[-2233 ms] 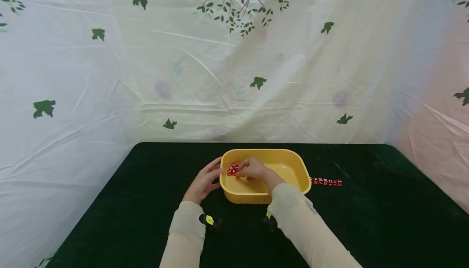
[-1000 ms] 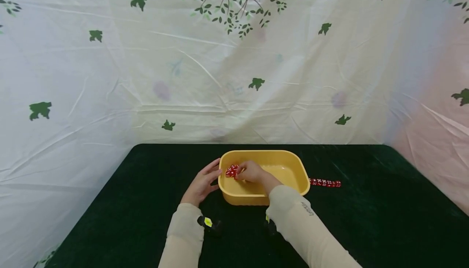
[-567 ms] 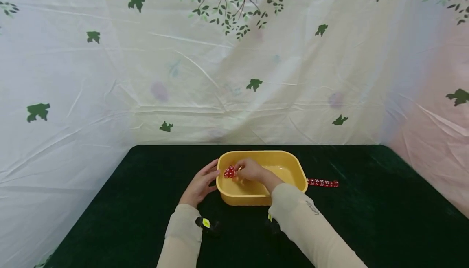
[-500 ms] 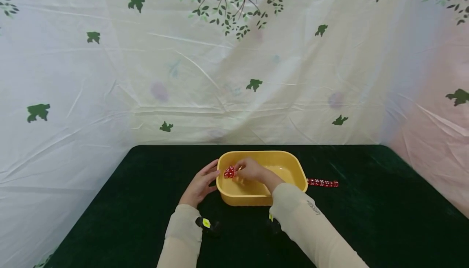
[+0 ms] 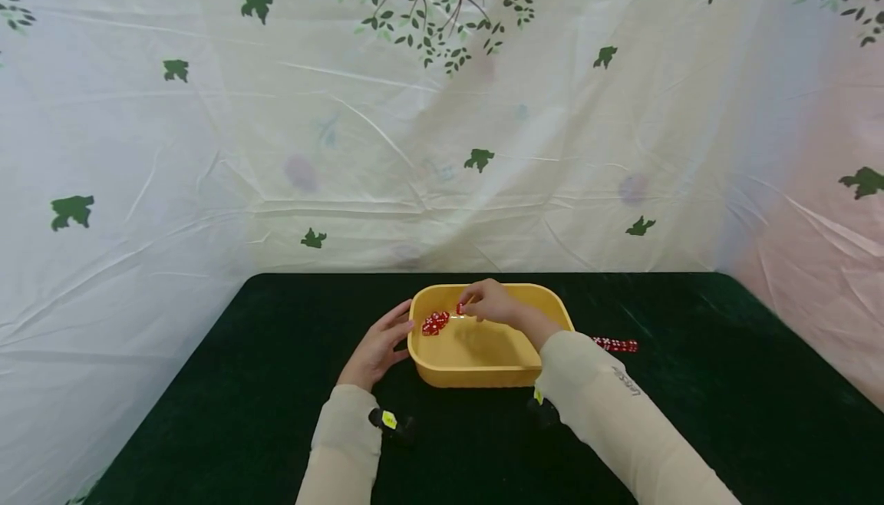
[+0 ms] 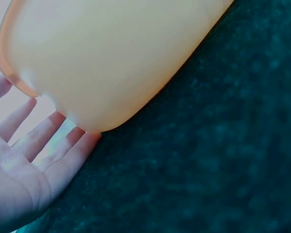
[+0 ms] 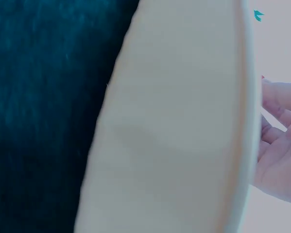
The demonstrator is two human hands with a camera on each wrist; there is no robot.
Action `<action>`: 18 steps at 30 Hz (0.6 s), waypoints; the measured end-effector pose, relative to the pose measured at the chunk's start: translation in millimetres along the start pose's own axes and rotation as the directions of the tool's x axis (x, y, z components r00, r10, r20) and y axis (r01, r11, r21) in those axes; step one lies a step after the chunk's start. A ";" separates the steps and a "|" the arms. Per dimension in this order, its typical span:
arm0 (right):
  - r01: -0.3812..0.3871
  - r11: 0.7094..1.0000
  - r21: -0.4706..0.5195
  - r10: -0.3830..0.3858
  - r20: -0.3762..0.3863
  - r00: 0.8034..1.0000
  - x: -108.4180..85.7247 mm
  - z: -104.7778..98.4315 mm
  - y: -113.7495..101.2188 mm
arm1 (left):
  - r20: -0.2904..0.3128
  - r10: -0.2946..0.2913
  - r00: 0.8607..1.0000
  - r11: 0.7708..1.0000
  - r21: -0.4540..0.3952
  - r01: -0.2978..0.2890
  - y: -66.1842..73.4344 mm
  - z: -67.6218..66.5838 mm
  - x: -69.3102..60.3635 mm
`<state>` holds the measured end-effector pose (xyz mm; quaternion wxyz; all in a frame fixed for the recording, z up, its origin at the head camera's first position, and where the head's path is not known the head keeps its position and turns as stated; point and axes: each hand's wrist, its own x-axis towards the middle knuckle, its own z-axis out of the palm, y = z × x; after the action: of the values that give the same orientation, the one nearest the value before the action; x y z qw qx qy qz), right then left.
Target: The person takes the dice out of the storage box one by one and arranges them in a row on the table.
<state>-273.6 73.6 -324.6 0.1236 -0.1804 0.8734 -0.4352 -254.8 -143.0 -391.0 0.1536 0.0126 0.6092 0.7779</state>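
Head view: a person's right hand (image 5: 492,302) pinches one red die (image 5: 460,308) between thumb and fingertips within a yellow tub (image 5: 476,377), while the left hand (image 5: 376,348), fingers extended and spread, touches the tub's left end and grips nothing. Carrying so small a cube well likely calls for a light pinch on opposite faces, fingertips clear of the neighboring dice, and gentle left-hand pressure so the tub does not slide. The count: one tub on the dark green tabletop (image 5: 207,413); one die in the fingers; one pile of red dice (image 5: 435,324) in the tub's left part, too heaped to number; one row of red dice (image 5: 616,344) at the tub's right, partly hidden by the right sleeve (image 5: 594,390), its total unclear.
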 end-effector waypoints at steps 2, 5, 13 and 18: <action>0.006 1.000 -0.016 -0.007 -0.016 1.000 -3.7 -6.6 -0.4 | 0.005 0.002 1.000 1.000 -0.001 -0.002 0.2 0.6 -0.5; 0.010 0.999 -0.040 -0.011 -0.037 0.999 -8.8 -15.4 0.3 | 0.005 0.001 1.000 1.000 -0.003 -0.001 0.2 1.0 -0.8; -0.020 0.999 -0.049 0.018 -0.058 0.998 -23.9 -44.7 7.0 | -0.022 -0.009 1.000 1.000 -0.003 0.009 -0.6 1.8 -0.1; -0.071 0.995 -0.073 0.065 -0.082 0.995 -36.6 -63.1 14.8 | -0.029 -0.015 0.999 1.000 -0.005 0.015 -0.8 0.8 -0.3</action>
<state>-267.2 142.5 -297.1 0.0965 -0.1376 0.8990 -0.4043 -254.2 -142.1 -391.5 0.1505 -0.0035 0.6094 0.7784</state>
